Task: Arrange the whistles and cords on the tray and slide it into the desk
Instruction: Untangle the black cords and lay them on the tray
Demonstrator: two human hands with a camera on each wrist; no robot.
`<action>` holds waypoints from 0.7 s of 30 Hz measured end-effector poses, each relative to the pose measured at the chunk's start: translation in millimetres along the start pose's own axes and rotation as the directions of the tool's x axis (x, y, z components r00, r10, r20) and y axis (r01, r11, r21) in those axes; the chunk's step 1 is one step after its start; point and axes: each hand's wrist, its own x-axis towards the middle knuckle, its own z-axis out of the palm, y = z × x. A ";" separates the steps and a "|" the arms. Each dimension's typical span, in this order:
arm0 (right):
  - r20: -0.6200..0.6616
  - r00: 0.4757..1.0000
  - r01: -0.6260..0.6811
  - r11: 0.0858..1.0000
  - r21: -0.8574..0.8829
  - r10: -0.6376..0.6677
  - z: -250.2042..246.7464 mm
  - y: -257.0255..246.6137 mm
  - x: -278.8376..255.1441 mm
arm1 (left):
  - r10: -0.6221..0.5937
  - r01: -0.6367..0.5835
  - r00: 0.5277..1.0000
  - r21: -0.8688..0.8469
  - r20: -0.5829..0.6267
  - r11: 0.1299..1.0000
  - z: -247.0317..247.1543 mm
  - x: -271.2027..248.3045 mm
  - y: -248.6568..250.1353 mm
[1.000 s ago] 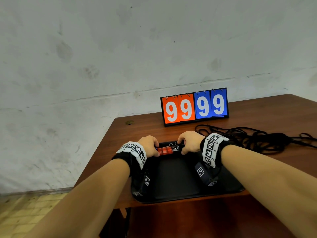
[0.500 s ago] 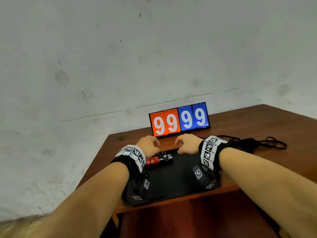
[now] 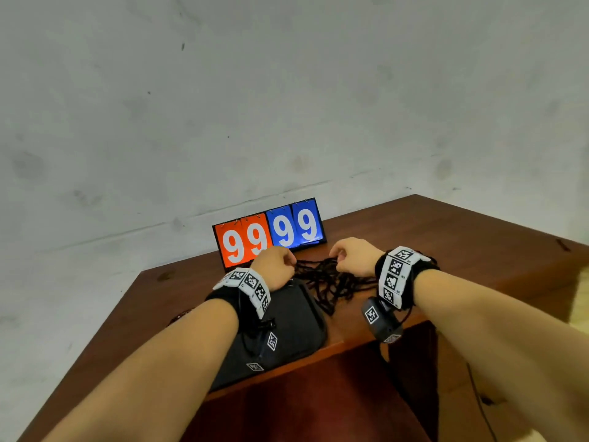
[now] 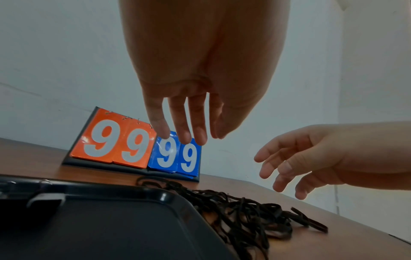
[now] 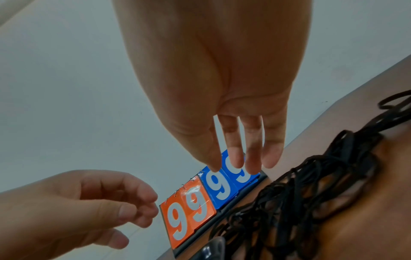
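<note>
Both hands hover mid-frame over the tangled black cords, the left hand and right hand released, fingers loose (grasping nothing). One black tray sits lower centre on the bench; one scoreboard stands behind.

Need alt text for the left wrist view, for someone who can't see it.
Both hands, left and right, hover open above tangled black cords on the wooden desk, beside a black tray; a scoreboard reading 9999 stands behind.

A reddish-brown wooden desk stands against the wall. On it lie a flat black plastic tray at the near edge, a tangled heap of black cords just beside it, and an orange-and-blue flip scoreboard behind.
</note>
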 end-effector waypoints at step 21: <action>0.493 0.868 0.122 0.989 -0.088 -0.063 39.2 23.6 39.7 | -0.091 0.092 0.990 -0.003 0.111 0.996 49.2 25.6 6.5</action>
